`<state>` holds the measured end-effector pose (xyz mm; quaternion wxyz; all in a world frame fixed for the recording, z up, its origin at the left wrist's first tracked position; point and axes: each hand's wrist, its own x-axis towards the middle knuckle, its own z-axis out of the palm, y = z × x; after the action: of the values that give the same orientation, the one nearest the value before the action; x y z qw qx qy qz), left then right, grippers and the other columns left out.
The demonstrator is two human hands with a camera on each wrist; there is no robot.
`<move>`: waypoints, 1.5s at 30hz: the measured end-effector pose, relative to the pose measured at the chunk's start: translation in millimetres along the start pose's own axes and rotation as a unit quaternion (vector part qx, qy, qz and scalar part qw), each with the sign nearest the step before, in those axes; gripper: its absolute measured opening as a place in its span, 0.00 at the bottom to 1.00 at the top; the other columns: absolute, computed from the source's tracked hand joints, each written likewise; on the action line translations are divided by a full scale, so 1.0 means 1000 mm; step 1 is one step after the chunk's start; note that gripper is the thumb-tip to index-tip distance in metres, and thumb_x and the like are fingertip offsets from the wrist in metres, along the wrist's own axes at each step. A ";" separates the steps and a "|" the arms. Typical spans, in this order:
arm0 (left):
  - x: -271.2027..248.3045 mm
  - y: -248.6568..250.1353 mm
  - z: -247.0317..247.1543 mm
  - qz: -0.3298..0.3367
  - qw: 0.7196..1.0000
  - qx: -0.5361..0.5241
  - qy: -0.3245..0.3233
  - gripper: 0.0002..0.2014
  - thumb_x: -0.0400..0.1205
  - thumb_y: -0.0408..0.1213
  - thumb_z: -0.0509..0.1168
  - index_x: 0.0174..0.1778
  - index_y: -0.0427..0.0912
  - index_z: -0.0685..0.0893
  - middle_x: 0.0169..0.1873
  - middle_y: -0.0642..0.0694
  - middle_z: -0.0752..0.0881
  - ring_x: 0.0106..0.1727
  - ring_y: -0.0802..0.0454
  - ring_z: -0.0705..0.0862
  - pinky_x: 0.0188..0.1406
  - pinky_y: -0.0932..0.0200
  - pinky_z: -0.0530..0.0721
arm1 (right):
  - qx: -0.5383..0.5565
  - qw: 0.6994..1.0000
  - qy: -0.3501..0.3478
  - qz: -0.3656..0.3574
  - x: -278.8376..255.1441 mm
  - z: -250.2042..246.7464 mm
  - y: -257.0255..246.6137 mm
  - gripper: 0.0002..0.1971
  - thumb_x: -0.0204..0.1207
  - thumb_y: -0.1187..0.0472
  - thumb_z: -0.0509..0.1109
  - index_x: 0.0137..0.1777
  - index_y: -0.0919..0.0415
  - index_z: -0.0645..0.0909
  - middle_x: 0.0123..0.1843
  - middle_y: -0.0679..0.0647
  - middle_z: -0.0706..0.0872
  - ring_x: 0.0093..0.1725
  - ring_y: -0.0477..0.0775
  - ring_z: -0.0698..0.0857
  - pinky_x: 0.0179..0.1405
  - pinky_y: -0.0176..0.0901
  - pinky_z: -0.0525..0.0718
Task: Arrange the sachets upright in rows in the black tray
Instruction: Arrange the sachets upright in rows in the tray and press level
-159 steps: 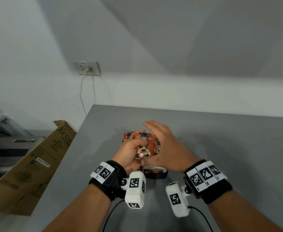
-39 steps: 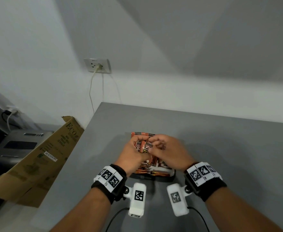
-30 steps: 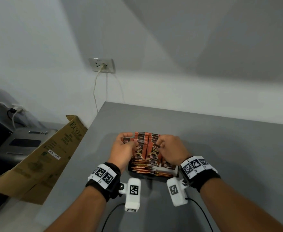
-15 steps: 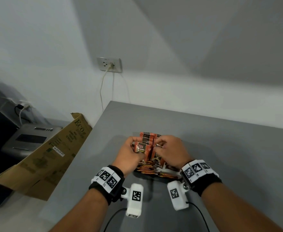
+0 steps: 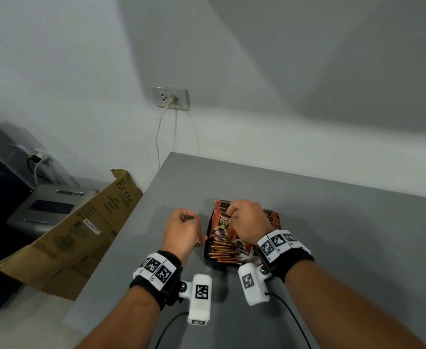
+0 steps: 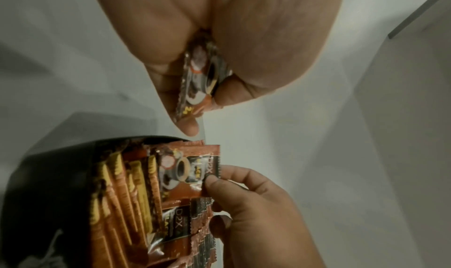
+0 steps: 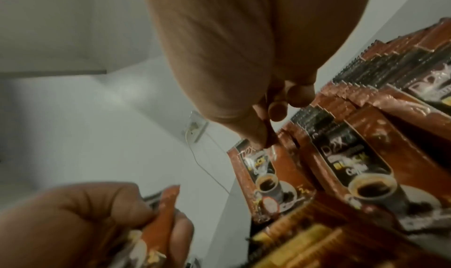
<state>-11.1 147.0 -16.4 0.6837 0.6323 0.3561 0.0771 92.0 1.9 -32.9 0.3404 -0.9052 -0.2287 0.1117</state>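
Observation:
Brown-and-black coffee sachets (image 5: 269, 217) stand upright in rows in the black tray (image 6: 48, 175) on the grey table. Flat orange-gold sachets (image 5: 222, 248) lie stacked at the tray's near end. My right hand (image 5: 230, 215) pinches the top edge of one upright sachet (image 5: 222, 225) at the tray's left side; the right wrist view shows thumb and finger on that sachet (image 7: 258, 175). My left hand (image 5: 189, 219) is just left of the tray, off it, and grips a small bunch of sachets (image 6: 197, 79).
The table's left edge (image 5: 141, 205) is near my left hand. Beyond it a cardboard box (image 5: 81, 227) leans, with a grey machine (image 5: 48, 205) behind. A wall socket (image 5: 170, 98) with a cord is on the wall. Cables run from the wrist cameras.
My left hand has pulled left, away from the tray, with sachets in its grip. My right hand stays over the tray and now pinches a single upright sachet.

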 end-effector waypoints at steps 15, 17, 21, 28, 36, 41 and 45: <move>-0.002 -0.008 -0.005 0.069 0.994 0.077 -0.038 0.12 0.79 0.19 0.63 0.50 0.39 0.83 0.44 0.41 0.91 0.38 0.53 0.89 0.37 0.61 0.86 | 0.062 0.998 0.005 -0.028 -0.008 0.001 -0.007 0.12 0.80 0.65 0.70 0.61 0.58 0.89 0.54 0.48 0.92 0.49 0.42 0.89 0.55 0.33 0.87; -0.001 -0.006 0.002 0.081 0.991 0.073 -0.074 0.12 0.78 0.17 0.63 0.50 0.37 0.82 0.42 0.38 0.92 0.38 0.46 0.89 0.39 0.55 0.86 | 0.128 0.990 -0.047 -0.025 -0.017 -0.013 -0.018 0.12 0.79 0.60 0.73 0.62 0.53 0.87 0.50 0.43 0.92 0.47 0.40 0.90 0.53 0.34 0.88; -0.002 -0.007 0.019 0.099 0.985 0.081 -0.116 0.14 0.77 0.17 0.66 0.49 0.41 0.81 0.42 0.40 0.91 0.39 0.48 0.89 0.43 0.50 0.86 | 0.085 0.996 -0.005 -0.025 -0.023 -0.034 -0.010 0.10 0.73 0.64 0.76 0.47 0.47 0.89 0.39 0.44 0.92 0.39 0.41 0.90 0.46 0.40 0.88; -0.001 -0.014 0.017 0.158 0.914 0.329 -0.177 0.19 0.77 0.24 0.65 0.50 0.57 0.78 0.52 0.58 0.86 0.56 0.61 0.84 0.58 0.60 0.83 | -0.011 0.998 0.000 0.063 -0.049 -0.068 0.047 0.14 0.75 0.66 0.76 0.42 0.42 0.83 0.43 0.40 0.87 0.45 0.40 0.86 0.44 0.33 0.82; -0.001 -0.017 0.017 0.169 0.859 0.434 -0.213 0.21 0.72 0.27 0.66 0.54 0.57 0.77 0.50 0.60 0.86 0.54 0.59 0.86 0.56 0.53 0.86 | -0.051 0.993 -0.006 0.108 -0.065 -0.036 0.074 0.11 0.79 0.67 0.73 0.56 0.53 0.86 0.53 0.50 0.90 0.50 0.49 0.88 0.52 0.40 0.86; 0.004 -0.020 0.015 0.169 0.858 0.434 -0.214 0.21 0.75 0.27 0.67 0.51 0.60 0.75 0.49 0.59 0.87 0.54 0.60 0.86 0.52 0.57 0.87 | -0.058 0.994 0.032 0.090 -0.069 -0.029 0.079 0.09 0.77 0.65 0.74 0.53 0.52 0.85 0.53 0.49 0.86 0.51 0.50 0.85 0.52 0.40 0.84; 0.006 -0.025 0.013 0.193 0.859 0.429 -0.204 0.17 0.78 0.27 0.67 0.51 0.58 0.77 0.47 0.59 0.88 0.52 0.62 0.86 0.54 0.58 0.87 | -0.051 0.994 0.094 0.023 -0.071 -0.024 0.074 0.09 0.73 0.62 0.78 0.53 0.54 0.85 0.53 0.44 0.78 0.58 0.48 0.78 0.61 0.42 0.80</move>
<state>-7.7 134.6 -42.2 0.3735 0.9206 0.0773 -0.0835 64.3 -95.6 -61.1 0.3111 -0.9329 -0.1802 0.0217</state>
